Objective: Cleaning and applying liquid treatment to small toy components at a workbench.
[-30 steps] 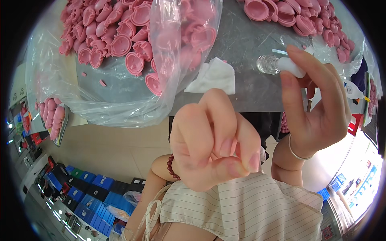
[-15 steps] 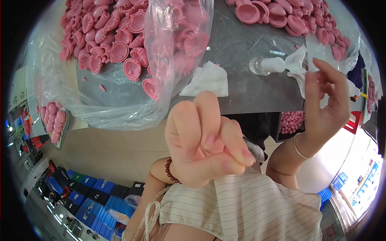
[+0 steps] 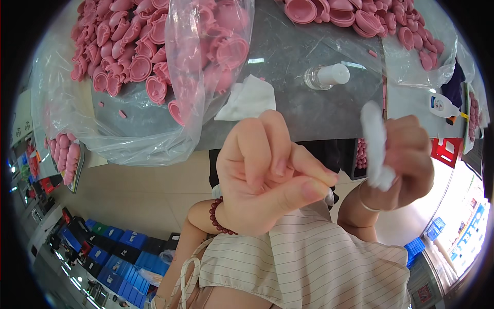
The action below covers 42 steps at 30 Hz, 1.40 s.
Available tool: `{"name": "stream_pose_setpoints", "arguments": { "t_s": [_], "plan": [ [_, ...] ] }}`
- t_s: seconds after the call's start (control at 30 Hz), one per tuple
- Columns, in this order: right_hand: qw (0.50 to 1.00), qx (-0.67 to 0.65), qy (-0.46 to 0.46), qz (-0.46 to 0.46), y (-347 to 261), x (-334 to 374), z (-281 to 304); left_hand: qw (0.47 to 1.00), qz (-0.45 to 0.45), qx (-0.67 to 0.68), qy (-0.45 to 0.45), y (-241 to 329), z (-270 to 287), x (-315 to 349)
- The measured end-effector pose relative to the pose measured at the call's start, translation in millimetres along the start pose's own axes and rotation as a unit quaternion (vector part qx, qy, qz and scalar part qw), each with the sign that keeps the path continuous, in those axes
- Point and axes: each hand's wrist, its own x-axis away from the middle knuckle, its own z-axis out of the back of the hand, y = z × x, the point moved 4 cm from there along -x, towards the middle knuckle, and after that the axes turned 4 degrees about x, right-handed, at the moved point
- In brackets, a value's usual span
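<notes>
My left hand (image 3: 270, 172), with a beaded bracelet at its wrist, is held in front of my body. Its thumb and forefinger press together, the other fingers curled; whatever the pinch holds is too small or hidden to make out. To the right, my right hand (image 3: 409, 162) grips a white cloth (image 3: 375, 147), slightly blurred, in its curled fingers. A second white cloth (image 3: 248, 99) lies folded on the grey table (image 3: 293, 121) beyond my left hand. Also on the table lies a clear bottle with a white cap (image 3: 327, 76).
Many pink rounded plastic parts (image 3: 139, 67) are heaped at the far left, partly under a clear plastic bag (image 3: 180, 139). More pink parts (image 3: 355, 18) lie at the far right. Near the right edge are a white bottle (image 3: 442, 105) and a red stool (image 3: 445, 152). Blue bins (image 3: 116, 252) stand lower left.
My right hand has closed on the white cloth that lay beside the capped bottle and brought it nearer to me. My left hand keeps its pinch, shifted slightly right.
</notes>
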Motion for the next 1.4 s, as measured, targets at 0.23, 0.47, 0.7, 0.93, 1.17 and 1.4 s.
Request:
{"name": "stream_pose_setpoints", "arguments": {
  "t_s": [0.23,0.47,0.7,0.93,1.17,1.4],
  "plan": [
    [0.991,-0.083,-0.105,-0.012,-6.6,2.5,-26.0,0.999,-0.011,-0.046,-0.024,2.0,-5.1,4.8],
    [0.993,-0.052,-0.079,-0.071,-11.4,-0.5,-24.3,0.985,-0.099,-0.132,-0.043,3.2,-6.2,6.9],
    [0.992,0.059,-0.110,-0.014,-17.2,-3.7,-19.5,0.935,-0.136,-0.322,-0.059,11.9,-11.9,9.7],
    [0.985,0.104,-0.133,0.043,-18.2,-0.8,-22.2,0.912,-0.067,-0.384,-0.129,22.7,-7.4,9.7],
    [0.983,0.104,-0.149,-0.003,-17.4,-2.2,-19.2,0.951,-0.038,-0.298,-0.077,24.0,-15.9,12.1],
    [0.990,-0.004,-0.139,-0.008,-7.0,4.8,-20.8,0.926,0.042,-0.316,-0.203,27.6,-13.0,14.1]
  ]
}}
